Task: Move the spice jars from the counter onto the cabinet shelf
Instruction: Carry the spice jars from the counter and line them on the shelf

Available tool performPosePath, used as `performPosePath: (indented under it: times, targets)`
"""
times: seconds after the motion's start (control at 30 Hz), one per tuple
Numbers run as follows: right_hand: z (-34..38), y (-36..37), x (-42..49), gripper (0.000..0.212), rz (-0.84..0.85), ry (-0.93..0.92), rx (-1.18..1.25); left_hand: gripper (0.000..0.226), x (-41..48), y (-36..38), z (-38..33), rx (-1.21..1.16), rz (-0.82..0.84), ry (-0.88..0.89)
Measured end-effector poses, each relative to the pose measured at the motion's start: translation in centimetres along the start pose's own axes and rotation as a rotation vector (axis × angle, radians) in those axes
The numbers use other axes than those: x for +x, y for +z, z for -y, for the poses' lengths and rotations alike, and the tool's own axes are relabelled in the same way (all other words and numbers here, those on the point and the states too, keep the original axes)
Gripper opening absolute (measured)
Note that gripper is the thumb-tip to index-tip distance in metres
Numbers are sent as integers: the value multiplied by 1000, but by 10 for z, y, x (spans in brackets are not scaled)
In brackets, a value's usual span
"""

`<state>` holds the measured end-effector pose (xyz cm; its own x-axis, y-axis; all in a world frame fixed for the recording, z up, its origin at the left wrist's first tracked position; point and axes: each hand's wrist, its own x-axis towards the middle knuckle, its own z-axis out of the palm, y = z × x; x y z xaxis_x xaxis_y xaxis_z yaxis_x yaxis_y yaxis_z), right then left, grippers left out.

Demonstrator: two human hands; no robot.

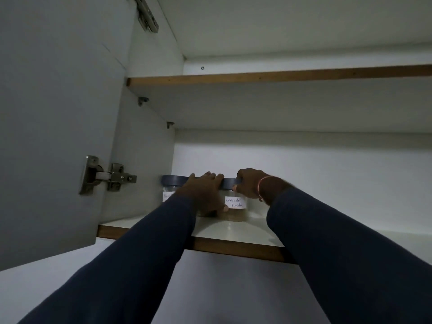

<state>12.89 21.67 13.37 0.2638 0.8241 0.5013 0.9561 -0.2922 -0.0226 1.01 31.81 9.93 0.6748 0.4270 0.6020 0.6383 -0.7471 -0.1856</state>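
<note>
Both hands [205, 192] around shelved jar [235, 208]

There is one view only, from the camera on my head. It sits below the shelf [233, 230] and tilts up into the open cabinet, so I see that shelf's front edge and the underside of the board above it. It is close: my sleeves fill the bottom of the picture. The door [58, 113] stands left of the shelf. The wide lens bends the shelf's edges.
</note>
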Motion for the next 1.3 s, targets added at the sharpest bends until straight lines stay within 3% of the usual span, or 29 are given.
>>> performPosePath:
  times: [0.13,0.33,0.53,0.9,1.17,1.3]
  targets:
    - [-7,8,14,42,-40,-14,-63,84,6,3,1,-67,-11,-20]
    - [-11,18,21,40,-132,-28,-60,77,4,3,0,4,2,-4]
    - [-12,23,21,35,-187,-20,-18,85,-5,1,-2,24,8,7]
    - [-12,24,22,38,-201,-23,4,73,-13,-6,-7,10,49,-66]
    - [-14,26,27,37,-205,1,57,63,-12,-8,2,-209,24,-176]
    - [-15,27,29,38,-217,24,86,63,-13,-10,7,-299,-67,-235]
